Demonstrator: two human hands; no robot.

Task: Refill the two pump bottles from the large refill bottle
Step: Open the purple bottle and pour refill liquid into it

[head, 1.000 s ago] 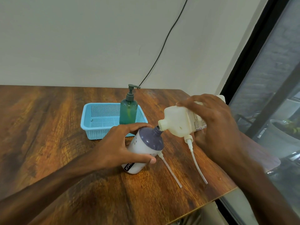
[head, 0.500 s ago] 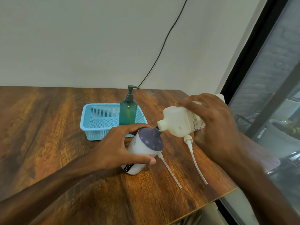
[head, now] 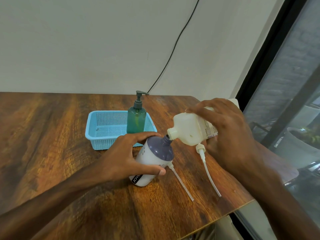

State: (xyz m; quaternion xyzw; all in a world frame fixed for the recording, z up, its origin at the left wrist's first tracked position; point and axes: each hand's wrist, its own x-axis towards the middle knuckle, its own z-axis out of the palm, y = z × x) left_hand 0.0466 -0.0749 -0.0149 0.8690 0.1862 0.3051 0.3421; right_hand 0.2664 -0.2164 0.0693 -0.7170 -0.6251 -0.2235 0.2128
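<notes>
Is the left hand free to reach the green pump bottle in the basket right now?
Probably not yet. The left hand is wrapped around the tilted purple-topped bottle, steadying it under the refill bottle. The green pump bottle stands just beyond, with nothing between them, so letting go comes first.

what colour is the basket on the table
Light blue, with perforated mesh walls. The basket shows clearly in the head view, behind the left hand.
</notes>
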